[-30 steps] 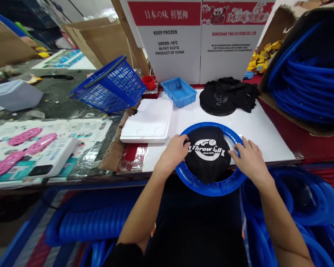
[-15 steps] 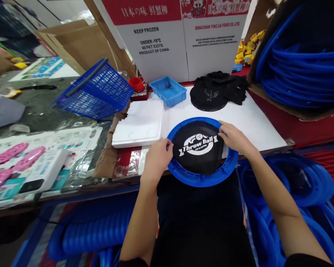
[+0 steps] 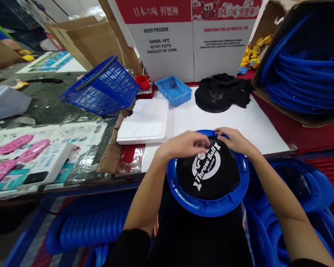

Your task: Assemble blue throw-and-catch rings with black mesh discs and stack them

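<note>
A blue plastic ring [image 3: 208, 208] lies at the table's front edge, its near part overhanging toward my body. Inside it is a black mesh disc [image 3: 225, 174] printed with a white "Throw Ball" logo, turned at a slant. My right hand [image 3: 233, 141] pinches the far right rim of the ring where the mesh meets it. Over the far left part of the mesh is my left hand [image 3: 185, 144], fingers bent and somewhat apart, slightly blurred. Nothing shows in it; whether its fingertips touch the mesh I cannot tell.
Black mesh discs [image 3: 214, 98] are piled behind the ring, beside a light blue tray [image 3: 174, 92]. White foam [image 3: 144, 122] and a blue basket [image 3: 102, 89] stand left. Blue rings fill a carton [image 3: 308, 78] at right; more blue rings [image 3: 297, 181] lie below.
My left hand has left the ring's left rim and moved over the far part of the mesh. The ring has come nearer my body, and the logo has turned counterclockwise.
</note>
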`<state>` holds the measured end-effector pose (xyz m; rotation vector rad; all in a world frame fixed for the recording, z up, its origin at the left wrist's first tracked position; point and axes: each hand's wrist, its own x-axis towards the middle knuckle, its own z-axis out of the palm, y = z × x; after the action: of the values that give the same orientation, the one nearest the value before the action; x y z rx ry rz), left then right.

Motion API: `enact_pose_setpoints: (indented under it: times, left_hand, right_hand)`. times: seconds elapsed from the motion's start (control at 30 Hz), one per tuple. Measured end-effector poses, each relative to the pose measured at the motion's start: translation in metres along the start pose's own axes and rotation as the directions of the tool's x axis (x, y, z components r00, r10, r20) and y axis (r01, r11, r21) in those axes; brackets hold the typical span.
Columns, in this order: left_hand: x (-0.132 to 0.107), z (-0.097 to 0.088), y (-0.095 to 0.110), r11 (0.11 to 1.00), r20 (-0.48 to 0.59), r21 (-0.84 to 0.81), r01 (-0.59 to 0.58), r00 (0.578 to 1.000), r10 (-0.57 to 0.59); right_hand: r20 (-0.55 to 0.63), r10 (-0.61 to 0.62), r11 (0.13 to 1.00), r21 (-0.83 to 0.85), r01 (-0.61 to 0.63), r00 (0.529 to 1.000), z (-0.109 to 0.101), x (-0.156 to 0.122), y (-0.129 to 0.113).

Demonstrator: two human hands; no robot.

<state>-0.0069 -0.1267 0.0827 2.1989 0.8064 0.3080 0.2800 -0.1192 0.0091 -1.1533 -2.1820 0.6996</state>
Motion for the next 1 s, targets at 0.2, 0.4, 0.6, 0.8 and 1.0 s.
enact_pose_setpoints:
  times: [0.2,0.4,0.6,0.8,1.0]
  left_hand:
    - [0.085,0.01,-0.048,0.977,-0.029,0.059,-0.205,0.978,0.207]
    - [0.089,0.028,-0.072,0.98,-0.18,-0.164,-0.111,0.98,0.08]
    - [0.087,0.032,-0.077,0.969,-0.242,-0.219,-0.117,0.968,0.063]
    - [0.087,0.034,-0.077,0.985,-0.213,-0.101,-0.142,0.97,0.118]
    - [0.086,0.033,-0.069,0.993,-0.248,-0.067,-0.098,0.966,0.078]
  right_hand:
    - [-0.025,-0.006,1.0,-0.003,0.005,1.0,0.0,0.012,0.007]
    - [0.013,0.05,0.999,0.014,-0.05,0.999,0.001,0.023,0.012]
    - [0.021,0.085,0.987,0.133,-0.087,0.996,0.005,0.032,0.014]
    - [0.042,0.107,0.964,0.24,-0.114,0.993,0.009,0.032,0.022]
    - [0.051,0.182,0.953,0.238,-0.189,0.982,0.013,0.036,0.03]
